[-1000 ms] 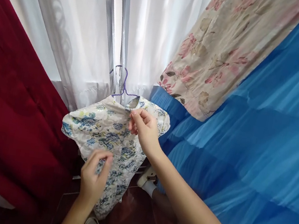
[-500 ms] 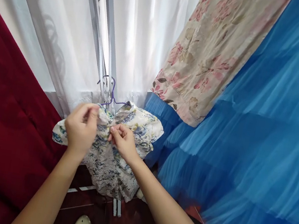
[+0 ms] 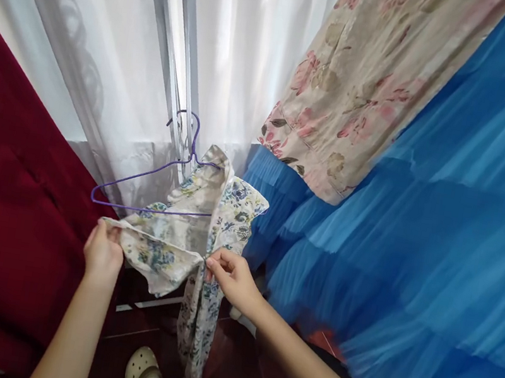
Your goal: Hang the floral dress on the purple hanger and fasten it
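Far left of frame: deep red cloth (image 3: 14,209), hanging. Beside it, lower left, the person's left hand (image 3: 103,251), thumb and fingers pinched together on an edge of the floral garment (image 3: 228,223), drawing that flap out sideways.

Just above, left of centre: purple hanger (image 3: 125,206), hooked at the metal rack (image 3: 188,32). Its left arm and much of its bottom bar are bare of fabric.

Centre: the garment itself, front parted, inside showing, lower part dangling towards the bottom of the frame. Right hand (image 3: 231,278), just right of centre, has fingertips closed on the front edge, around mid-garment.

Right of centre: the garment's other shoulder sits over the hanger's right arm. My reading: about half done; left-hand side free, right-hand side not yet off.

Upper right: pink-flowered cloth (image 3: 341,113); far right, blue ruffled fabric (image 3: 417,240), neither touched by the hands.
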Motion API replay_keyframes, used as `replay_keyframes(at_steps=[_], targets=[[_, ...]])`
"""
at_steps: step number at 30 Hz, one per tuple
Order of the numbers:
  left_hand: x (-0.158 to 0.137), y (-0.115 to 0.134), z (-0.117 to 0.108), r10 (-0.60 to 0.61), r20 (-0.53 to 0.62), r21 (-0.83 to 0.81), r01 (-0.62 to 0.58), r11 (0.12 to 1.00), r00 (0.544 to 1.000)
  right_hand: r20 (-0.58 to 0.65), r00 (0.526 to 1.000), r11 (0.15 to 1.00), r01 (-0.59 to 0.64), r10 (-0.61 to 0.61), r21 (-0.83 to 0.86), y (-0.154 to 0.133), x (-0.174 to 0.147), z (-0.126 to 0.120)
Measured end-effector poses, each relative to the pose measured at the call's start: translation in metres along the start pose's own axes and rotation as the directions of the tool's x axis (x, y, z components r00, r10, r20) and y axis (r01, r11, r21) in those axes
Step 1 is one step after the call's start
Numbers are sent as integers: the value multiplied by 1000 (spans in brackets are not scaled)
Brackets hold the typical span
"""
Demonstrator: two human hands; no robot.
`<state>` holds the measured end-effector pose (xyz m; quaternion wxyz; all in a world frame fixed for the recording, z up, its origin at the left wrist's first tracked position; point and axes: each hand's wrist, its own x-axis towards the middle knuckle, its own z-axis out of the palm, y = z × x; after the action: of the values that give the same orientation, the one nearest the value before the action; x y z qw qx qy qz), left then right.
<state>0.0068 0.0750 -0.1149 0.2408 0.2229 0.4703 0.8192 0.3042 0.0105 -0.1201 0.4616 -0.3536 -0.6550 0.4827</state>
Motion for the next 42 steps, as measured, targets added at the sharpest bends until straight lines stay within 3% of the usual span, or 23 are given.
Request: replay_keyframes(at_steps=[4, 6, 7, 9, 11, 12, 14, 17, 19, 22, 24, 26, 27, 29, 31, 32, 34, 38, 40, 42], targets=[[-60, -27, -8, -141, 193, -15, 147, 989, 971, -42, 993, 992, -114, 112, -61, 45, -22, -23], [-96, -29, -9, -144, 396, 87, 119, 989, 907, -71, 984, 964, -175, 164, -199, 68, -30, -36], [-113, -26, -10, -133, 517, 157, 59, 986, 846, -94, 979, 943, -202, 183, -264, 78, -32, -42], [-143, -17, -9, -106, 728, 245, -113, 963, 677, -140, 968, 902, -246, 209, -355, 95, -33, -50], [-165, -4, -8, -81, 846, 238, -238, 942, 526, -162, 958, 870, -282, 235, -404, 106, -33, -54], [-173, 2, -7, -68, 878, 220, -272, 937, 474, -166, 954, 854, -296, 248, -427, 108, -33, -55], [-185, 14, -6, -68, 907, 211, -308, 928, 415, -179, 947, 826, -321, 267, -463, 106, -37, -53], [-199, 24, -4, -94, 913, 224, -294, 929, 398, -167, 950, 824, -313, 266, -473, 81, -47, -46], [-206, 28, -1, -126, 916, 233, -249, 940, 381, 18, 956, 886, -265, 293, -380, 53, -55, -40], [-212, 32, 8, -146, 929, 239, -249, 939, 341, 392, 865, 948, -310, 313, -72, 14, -65, -28], [-211, 35, 13, -156, 926, 263, -292, 919, 344, 466, 826, 913, -399, 318, 84, -1, -70, -20], [-205, 39, 14, -230, 910, 326, -255, 910, 345, 476, 813, 842, -485, 336, 236, -6, -75, -14], [-201, 40, 11, -303, 899, 372, -186, 910, 315, 483, 809, 797, -517, 336, 312, -6, -77, -12], [-194, 38, -2, -473, 857, 483, -3, 875, 203, 510, 800, 713, -554, 315, 429, -6, -80, -12], [-190, 31, -24, -623, 775, 609, 141, 781, 103, 546, 795, 677, -556, 265, 481, -9, -79, -16], [-189, 26, -38, -676, 733, 658, 175, 733, 74, 565, 789, 680, -551, 239, 483, -12, -78, -20], [-187, 15, -63, -722, 689, 702, 184, 687, 67, 598, 774, 720, -534, 206, 443, -20, -72, -29], [-171, 9, -98, -661, 739, 655, 85, 750, 130, 594, 782, 854, -430, 189, 294, -37, -57, -45], [-154, 17, -106, -629, 757, 643, -29, 765, 180, 549, 809, 897, -384, 211, 221, -44, -48, -52], [-134, 28, -113, -579, 766, 634, -178, 753, 278, 468, 849, 932, -340, 246, 126, -49, -37, -60]])
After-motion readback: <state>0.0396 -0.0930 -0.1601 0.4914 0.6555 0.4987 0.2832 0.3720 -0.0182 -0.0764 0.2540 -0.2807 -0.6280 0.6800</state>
